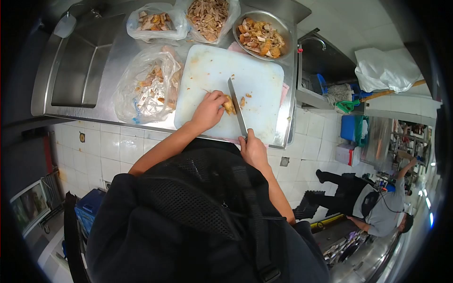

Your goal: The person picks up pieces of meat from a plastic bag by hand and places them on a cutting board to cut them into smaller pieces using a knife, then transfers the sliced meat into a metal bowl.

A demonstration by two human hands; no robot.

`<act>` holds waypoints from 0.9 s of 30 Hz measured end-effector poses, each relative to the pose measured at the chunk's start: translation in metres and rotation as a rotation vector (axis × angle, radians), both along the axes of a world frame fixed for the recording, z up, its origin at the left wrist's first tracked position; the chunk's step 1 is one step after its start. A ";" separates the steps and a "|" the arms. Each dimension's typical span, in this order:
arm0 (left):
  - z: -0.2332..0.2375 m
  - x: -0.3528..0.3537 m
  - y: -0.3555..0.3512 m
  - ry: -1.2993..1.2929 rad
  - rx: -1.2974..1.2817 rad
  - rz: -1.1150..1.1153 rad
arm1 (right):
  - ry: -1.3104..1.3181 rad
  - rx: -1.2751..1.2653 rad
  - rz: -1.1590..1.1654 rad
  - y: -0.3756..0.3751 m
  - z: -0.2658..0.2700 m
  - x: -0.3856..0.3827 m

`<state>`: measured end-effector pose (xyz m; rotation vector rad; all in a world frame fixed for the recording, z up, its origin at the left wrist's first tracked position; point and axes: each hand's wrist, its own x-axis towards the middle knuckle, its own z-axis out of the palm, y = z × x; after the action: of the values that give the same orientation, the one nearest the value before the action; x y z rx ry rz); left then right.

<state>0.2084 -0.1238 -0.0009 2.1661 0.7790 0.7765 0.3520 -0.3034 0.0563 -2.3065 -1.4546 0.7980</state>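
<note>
My left hand (pixel 209 111) presses its curled fingers on a golden-brown piece of cooked meat (pixel 229 105), which looks like chicken. It lies near the middle of a white cutting board (pixel 207 61). My right hand (pixel 254 149) is closed round the dark handle of a long kitchen knife (pixel 237 104). The blade points away from me, just right of the meat piece. Small cut bits (pixel 243 101) lie on the board to the right of the blade, and crumbs are scattered farther back.
Behind the board stand a metal bowl (pixel 286 29) of cut meat and plastic bags (pixel 177 31) of meat pieces. Another open bag (pixel 125 96) lies left of the board. A sink (pixel 78 75) is at far left. At right, another person (pixel 377 207) works at a counter.
</note>
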 end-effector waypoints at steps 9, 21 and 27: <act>-0.006 -0.010 0.006 -0.006 -0.220 0.082 | 0.065 0.481 -0.096 0.003 0.057 -0.013; -0.006 -0.003 0.003 -0.041 -0.140 -0.002 | 0.036 0.026 -0.014 0.008 -0.001 -0.012; -0.006 0.014 0.012 0.099 -0.027 0.011 | 0.103 0.066 -0.093 0.000 -0.008 -0.005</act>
<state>0.2222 -0.1115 -0.0071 2.1912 0.8476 0.6644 0.3468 -0.3030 0.0481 -2.2320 -1.3007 0.8167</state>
